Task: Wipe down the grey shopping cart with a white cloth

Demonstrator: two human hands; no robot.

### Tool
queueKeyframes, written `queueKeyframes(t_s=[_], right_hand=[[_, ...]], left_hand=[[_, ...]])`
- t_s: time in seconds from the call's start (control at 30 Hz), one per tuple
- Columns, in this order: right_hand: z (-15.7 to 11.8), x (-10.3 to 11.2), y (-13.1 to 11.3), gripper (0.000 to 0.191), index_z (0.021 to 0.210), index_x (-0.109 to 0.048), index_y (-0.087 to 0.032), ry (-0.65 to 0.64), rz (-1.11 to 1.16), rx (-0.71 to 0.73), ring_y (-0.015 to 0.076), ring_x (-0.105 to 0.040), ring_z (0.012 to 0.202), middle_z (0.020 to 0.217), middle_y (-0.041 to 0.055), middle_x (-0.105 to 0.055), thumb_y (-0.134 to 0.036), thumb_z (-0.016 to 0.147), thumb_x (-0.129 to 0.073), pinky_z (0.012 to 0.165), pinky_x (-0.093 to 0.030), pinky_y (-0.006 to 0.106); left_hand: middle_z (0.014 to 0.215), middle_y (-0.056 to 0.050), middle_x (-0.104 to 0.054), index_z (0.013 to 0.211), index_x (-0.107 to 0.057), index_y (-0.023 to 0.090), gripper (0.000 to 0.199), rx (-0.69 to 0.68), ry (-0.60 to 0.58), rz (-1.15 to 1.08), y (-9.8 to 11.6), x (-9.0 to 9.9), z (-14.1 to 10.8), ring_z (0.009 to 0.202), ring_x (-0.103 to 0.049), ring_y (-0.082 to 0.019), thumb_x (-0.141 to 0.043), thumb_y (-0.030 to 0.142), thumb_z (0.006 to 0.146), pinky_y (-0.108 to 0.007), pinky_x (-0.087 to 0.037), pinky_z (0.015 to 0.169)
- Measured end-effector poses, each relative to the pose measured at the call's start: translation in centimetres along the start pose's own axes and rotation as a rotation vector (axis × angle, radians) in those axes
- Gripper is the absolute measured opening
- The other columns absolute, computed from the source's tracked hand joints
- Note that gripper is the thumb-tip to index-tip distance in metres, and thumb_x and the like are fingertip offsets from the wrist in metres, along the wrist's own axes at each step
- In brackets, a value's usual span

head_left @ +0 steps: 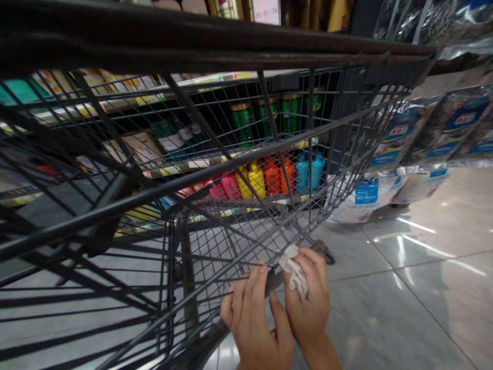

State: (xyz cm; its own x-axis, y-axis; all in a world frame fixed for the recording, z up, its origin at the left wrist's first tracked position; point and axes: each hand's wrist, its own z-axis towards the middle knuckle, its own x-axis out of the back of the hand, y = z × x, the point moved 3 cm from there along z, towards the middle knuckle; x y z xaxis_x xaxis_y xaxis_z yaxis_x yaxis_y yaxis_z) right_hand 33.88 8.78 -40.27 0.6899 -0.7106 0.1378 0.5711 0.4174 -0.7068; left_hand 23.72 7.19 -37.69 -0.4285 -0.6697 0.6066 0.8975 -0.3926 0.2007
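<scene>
A dark wire shopping cart fills most of the view, seen tilted. My left hand is at its thick lower frame bar, the fingers laid over one side and the thumb on the other. My right hand is just right of it, beside the same bar. A crumpled whitish cloth or tissue is held between its thumb and curled fingers. The fingertips of the right hand are partly hidden by the cloth.
Behind the cart stand shelves with green jars and yellow, red and blue bottles. Bagged goods hang at the right. A cart wheel rests on the shiny tiled floor. A timer display shows at the top.
</scene>
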Motion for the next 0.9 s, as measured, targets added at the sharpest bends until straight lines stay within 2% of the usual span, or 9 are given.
queueKeyframes(t_s=[0.27, 0.37, 0.53, 0.67, 0.8, 0.9], right_hand=[[-1.6, -0.3, 1.3, 0.043, 0.116, -0.059, -0.021, -0.058, -0.016, -0.025, 0.0185, -0.060, 0.098, 0.111, 0.0084, -0.052, -0.006, 0.078, -0.045, 0.076, -0.057, 0.033], [-2.1, 0.0, 1.8, 0.039, 0.111, -0.061, -0.021, -0.038, -0.030, -0.032, 0.0173, -0.060, 0.096, 0.108, 0.0077, -0.053, -0.007, 0.079, -0.044, 0.075, -0.056, 0.031], [-2.2, 0.8, 3.3, 0.027, 0.106, -0.064, -0.019, -0.008, -0.107, -0.170, 0.0177, -0.061, 0.093, 0.101, 0.0068, -0.058, -0.014, 0.085, -0.048, 0.077, -0.054, 0.033], [-0.5, 1.7, 2.3, 0.022, 0.107, -0.063, -0.019, 0.116, -0.138, -0.190, 0.0185, -0.060, 0.095, 0.104, 0.0070, -0.060, -0.023, 0.087, -0.055, 0.080, -0.052, 0.033], [1.2, 0.6, 0.7, 0.018, 0.104, -0.061, -0.020, 0.060, -0.083, -0.124, 0.0173, -0.060, 0.093, 0.102, 0.0063, -0.059, -0.021, 0.088, -0.053, 0.077, -0.051, 0.031], [1.7, -0.4, 0.5, 0.017, 0.102, -0.058, -0.019, 0.045, -0.077, -0.068, 0.0168, -0.059, 0.089, 0.097, 0.0054, -0.057, -0.018, 0.087, -0.051, 0.076, -0.051, 0.031]], left_hand=[[0.102, -0.012, -0.070, 0.121, -0.049, 0.014, 0.036, 0.015, 0.019, 0.005, -0.1, -0.1, -0.2, 0.094, -0.059, -0.021, -0.048, 0.016, 0.085, -0.039, -0.032, 0.090], [0.103, -0.011, -0.070, 0.120, -0.051, 0.014, 0.036, -0.022, 0.014, 0.022, -0.1, -0.1, -0.1, 0.095, -0.059, -0.021, -0.048, 0.015, 0.085, -0.039, -0.032, 0.089], [0.103, -0.011, -0.071, 0.118, -0.054, 0.013, 0.036, -0.077, 0.006, 0.022, -0.2, 0.1, 0.1, 0.096, -0.059, -0.021, -0.048, 0.013, 0.083, -0.038, -0.032, 0.088], [0.103, -0.012, -0.071, 0.121, -0.052, 0.012, 0.038, -0.052, 0.019, 0.013, 0.0, 0.0, 0.1, 0.094, -0.060, -0.021, -0.048, 0.013, 0.083, -0.039, -0.033, 0.088], [0.102, -0.013, -0.071, 0.118, -0.053, 0.011, 0.034, -0.027, 0.028, 0.022, 0.2, 0.0, 0.2, 0.096, -0.058, -0.022, -0.049, 0.013, 0.084, -0.040, -0.033, 0.088], [0.101, -0.014, -0.071, 0.116, -0.054, 0.010, 0.032, -0.022, 0.018, 0.024, 0.3, 0.0, 0.3, 0.096, -0.057, -0.021, -0.048, 0.013, 0.085, -0.040, -0.033, 0.088]])
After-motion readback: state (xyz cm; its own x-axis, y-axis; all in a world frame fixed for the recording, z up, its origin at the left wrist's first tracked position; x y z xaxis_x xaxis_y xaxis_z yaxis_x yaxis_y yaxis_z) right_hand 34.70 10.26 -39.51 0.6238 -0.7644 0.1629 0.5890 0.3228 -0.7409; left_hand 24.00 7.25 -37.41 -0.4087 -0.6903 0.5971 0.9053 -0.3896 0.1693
